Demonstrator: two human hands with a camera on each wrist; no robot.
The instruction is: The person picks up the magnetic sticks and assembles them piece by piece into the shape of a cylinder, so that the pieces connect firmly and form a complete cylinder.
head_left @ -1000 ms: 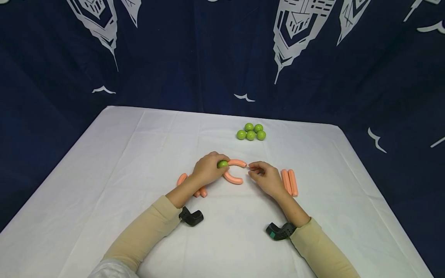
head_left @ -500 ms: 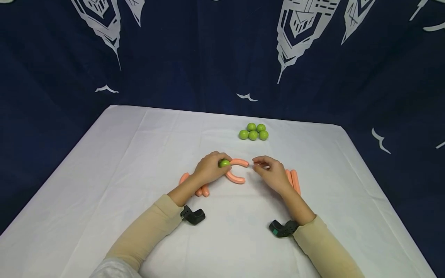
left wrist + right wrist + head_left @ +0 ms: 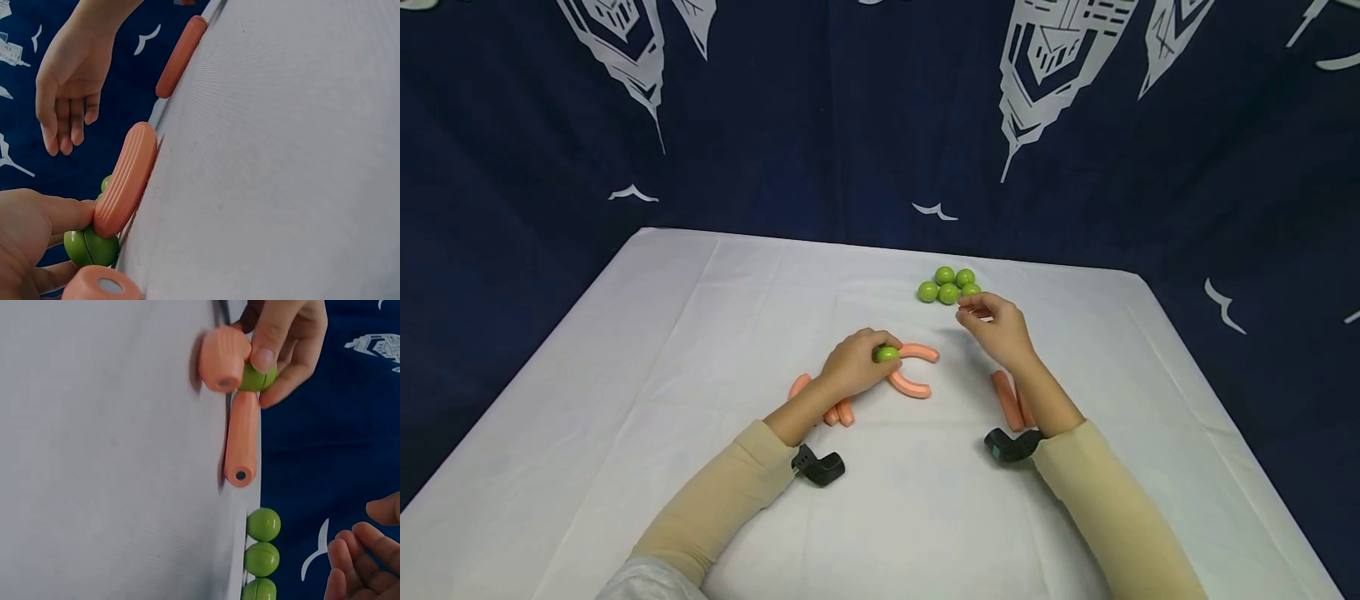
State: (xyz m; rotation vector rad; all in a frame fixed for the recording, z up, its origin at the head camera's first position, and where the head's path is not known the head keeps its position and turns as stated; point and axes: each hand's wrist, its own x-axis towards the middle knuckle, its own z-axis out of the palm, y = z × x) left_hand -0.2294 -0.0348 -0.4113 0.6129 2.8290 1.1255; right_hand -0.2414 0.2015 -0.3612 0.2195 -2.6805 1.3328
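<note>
Left hand (image 3: 853, 365): fingers curled round one green ball (image 3: 887, 354), held where two curved sausage pieces (image 3: 913, 369) meet, mid-desk (image 3: 700, 333). Right hand (image 3: 997, 327): loosely open, empty, at the green ball cluster (image 3: 948, 285). Straight sausages (image 3: 1006, 401) unplaced; arrangement looks barely started.
</note>
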